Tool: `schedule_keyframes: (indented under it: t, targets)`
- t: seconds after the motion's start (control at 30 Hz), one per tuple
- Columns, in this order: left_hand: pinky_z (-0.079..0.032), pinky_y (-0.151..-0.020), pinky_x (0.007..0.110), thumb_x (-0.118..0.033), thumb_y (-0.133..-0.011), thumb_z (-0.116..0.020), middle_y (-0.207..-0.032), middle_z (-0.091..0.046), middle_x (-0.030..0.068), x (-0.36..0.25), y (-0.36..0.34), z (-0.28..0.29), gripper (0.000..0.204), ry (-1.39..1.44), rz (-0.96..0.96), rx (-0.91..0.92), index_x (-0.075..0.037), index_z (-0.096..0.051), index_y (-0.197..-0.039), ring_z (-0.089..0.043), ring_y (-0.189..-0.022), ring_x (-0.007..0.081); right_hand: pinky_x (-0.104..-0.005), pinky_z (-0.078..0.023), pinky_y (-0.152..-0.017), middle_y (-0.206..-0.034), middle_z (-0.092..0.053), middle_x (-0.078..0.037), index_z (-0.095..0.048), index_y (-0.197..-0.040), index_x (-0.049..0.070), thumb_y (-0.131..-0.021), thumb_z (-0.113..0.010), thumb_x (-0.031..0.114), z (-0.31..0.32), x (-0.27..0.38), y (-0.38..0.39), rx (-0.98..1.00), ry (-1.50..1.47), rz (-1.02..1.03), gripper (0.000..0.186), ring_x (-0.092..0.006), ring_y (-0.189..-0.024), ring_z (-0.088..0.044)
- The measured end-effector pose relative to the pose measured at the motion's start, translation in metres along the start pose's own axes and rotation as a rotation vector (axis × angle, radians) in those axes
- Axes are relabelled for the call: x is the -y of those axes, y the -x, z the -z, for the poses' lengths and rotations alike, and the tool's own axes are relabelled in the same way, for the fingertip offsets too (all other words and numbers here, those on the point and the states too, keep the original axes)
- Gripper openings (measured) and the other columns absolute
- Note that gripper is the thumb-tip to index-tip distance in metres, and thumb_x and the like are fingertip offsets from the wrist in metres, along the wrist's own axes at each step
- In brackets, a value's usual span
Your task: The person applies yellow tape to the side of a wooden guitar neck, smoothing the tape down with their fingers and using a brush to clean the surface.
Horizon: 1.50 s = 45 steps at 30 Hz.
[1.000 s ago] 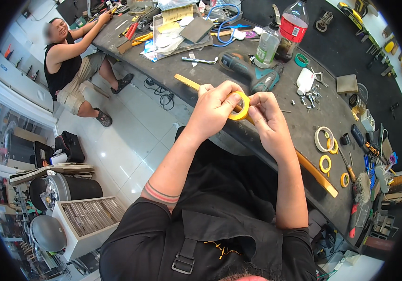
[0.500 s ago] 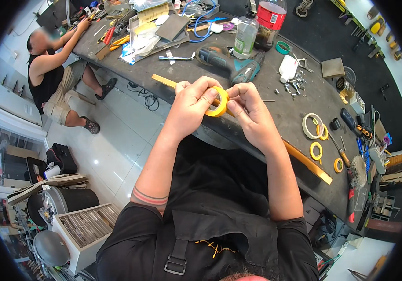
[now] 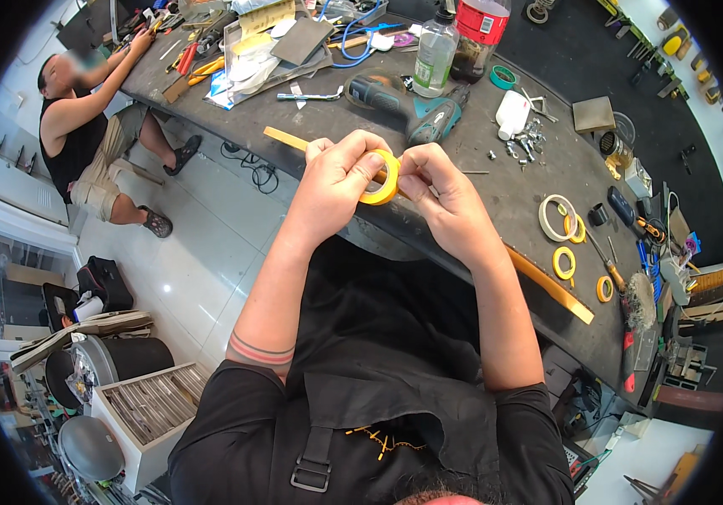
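A roll of yellow masking tape [image 3: 390,187] is gripped in my left hand [image 3: 328,189], thumb against its inner ring. My right hand [image 3: 441,198] is closed in a pinch at the roll's right edge; the bit of tape between those fingertips is mostly hidden. A long, narrow yellow-orange strip [image 3: 551,288] runs along the near bench edge, passing behind both hands, and its far end [image 3: 284,138] sticks out left of my left hand. Whether my left fingers also touch the strip cannot be seen.
On the dark bench [image 3: 496,189] lie a cordless drill [image 3: 429,118], a wrench [image 3: 311,97], a white bottle [image 3: 512,115], loose bolts [image 3: 526,143] and several tape rolls [image 3: 563,263]. A clear bottle [image 3: 435,59] stands behind. Another person [image 3: 84,126] sits at the bench's far left.
The view has shifted slightly. Both hands stay around the tape roll, which has turned a little; my right fingertips remain pinched at its edge.
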<state>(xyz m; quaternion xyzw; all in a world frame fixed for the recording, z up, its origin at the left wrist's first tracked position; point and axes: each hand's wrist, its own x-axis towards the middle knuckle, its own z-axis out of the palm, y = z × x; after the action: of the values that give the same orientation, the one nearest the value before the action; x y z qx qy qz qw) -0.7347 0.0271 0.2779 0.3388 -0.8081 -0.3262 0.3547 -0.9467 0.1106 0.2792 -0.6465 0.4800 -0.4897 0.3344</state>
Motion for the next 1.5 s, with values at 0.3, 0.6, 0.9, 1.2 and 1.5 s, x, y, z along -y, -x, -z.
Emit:
schedule_keyframes:
  t: [0.3, 0.6, 0.9, 1.2, 1.5]
  targets:
    - [-0.039, -0.111, 0.039, -0.026, -0.121, -0.061, -0.101, -0.082, 0.0, -0.001, -0.001, 0.001, 0.023, 0.031, 0.019, 0.018, -0.011, -0.078, -0.126, -0.05, -0.11, 0.0211, -0.0348, -0.061, -0.104, -0.12, -0.077, -0.008, -0.068, -0.131, 0.002, -0.115, -0.075, 0.005, -0.005, -0.003, 0.001, -0.105, -0.211, -0.057, 0.017, -0.0173, -0.116, -0.077]
    - [-0.039, -0.111, 0.038, -0.027, -0.119, -0.064, -0.103, -0.078, 0.0004, -0.002, -0.002, 0.004, 0.022, -0.009, 0.008, 0.043, -0.013, -0.081, -0.122, -0.047, -0.111, 0.0225, -0.0359, -0.065, -0.089, -0.105, -0.085, -0.011, -0.077, -0.119, 0.0, -0.111, -0.081, 0.006, 0.002, 0.006, 0.002, -0.152, 0.107, 0.061, 0.011, -0.0197, -0.097, -0.084]
    - [-0.038, -0.11, 0.038, -0.027, -0.118, -0.065, -0.102, -0.075, 0.0001, 0.0, -0.001, 0.006, 0.021, -0.003, 0.014, 0.063, -0.014, -0.081, -0.122, -0.046, -0.109, 0.022, -0.0433, -0.061, -0.074, -0.087, -0.076, -0.01, -0.072, -0.106, 0.008, -0.096, -0.085, 0.008, 0.013, 0.012, -0.012, -0.107, 0.591, 0.415, 0.017, -0.0337, -0.081, -0.077]
    - [-0.042, -0.107, 0.038, -0.027, -0.119, -0.063, -0.102, -0.076, 0.0016, 0.009, -0.001, 0.004, 0.024, 0.136, 0.048, 0.034, -0.009, -0.08, -0.121, -0.055, -0.111, 0.0201, -0.0433, -0.059, -0.075, -0.092, -0.076, -0.007, -0.069, -0.105, 0.007, -0.093, -0.084, 0.003, 0.01, 0.007, -0.011, -0.096, 0.628, 0.537, 0.02, -0.0318, -0.082, -0.075]
    - [-0.05, -0.098, 0.034, -0.024, -0.121, -0.063, -0.101, -0.079, 0.0035, 0.01, -0.001, 0.005, 0.025, 0.077, -0.024, 0.057, -0.004, -0.078, -0.119, -0.066, -0.096, 0.0135, -0.0365, -0.066, -0.094, -0.106, -0.085, -0.011, -0.077, -0.123, 0.0, -0.106, -0.084, 0.005, 0.01, 0.009, -0.002, -0.065, 0.166, 0.159, 0.019, -0.0214, -0.099, -0.083]
